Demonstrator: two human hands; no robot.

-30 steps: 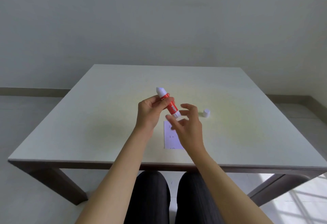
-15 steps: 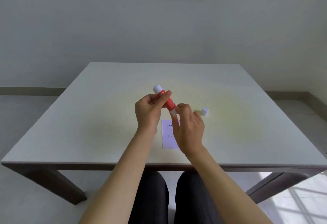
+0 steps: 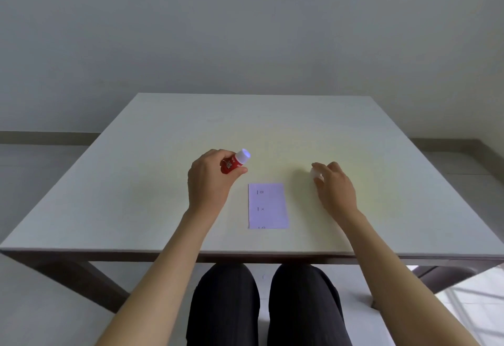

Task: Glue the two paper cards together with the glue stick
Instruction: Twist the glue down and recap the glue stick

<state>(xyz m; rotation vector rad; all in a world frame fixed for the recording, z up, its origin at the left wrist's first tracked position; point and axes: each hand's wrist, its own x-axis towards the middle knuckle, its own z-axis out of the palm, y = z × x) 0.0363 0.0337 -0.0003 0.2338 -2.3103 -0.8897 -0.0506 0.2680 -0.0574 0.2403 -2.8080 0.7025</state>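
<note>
Room: a plain pale grey wall (image 3: 245, 31) fills the upper half of the view; a darker skirting strip (image 3: 46, 137) runs along its foot at left and right, above a light floor; bright window light falls on the floor at lower right.
Surface: a square, off-white matt table top (image 3: 136, 195) on dark angled legs; the near edge crosses the view just above the person's knees in black trousers (image 3: 261, 304).
Left hand: the left hand (image 3: 208, 182) is raised a little over the table, left of centre, fingers and thumb wrapped round the red barrel of a glue stick.
Glue stick: the red plastic glue stick with a white end (image 3: 235, 161) lies tilted in that fist, white end pointing up and to the right, clear of the table; whether that end is bare glue or a fitting cannot be told.
Paper cards: one pale lilac rectangular paper card (image 3: 267, 205) lies flat near the front edge, between the two hands and touching neither, long side running away from the person, with small dark marks down its left side; whether a second card lies under it cannot be told.
Right hand: the right hand (image 3: 334, 184) is low over the table right of the card, fingertips curled round a small white cap (image 3: 315, 173); whether they pinch it firmly or only touch it is unclear.
Containers: the cap is the only hollow item, and its inside is hidden.
</note>
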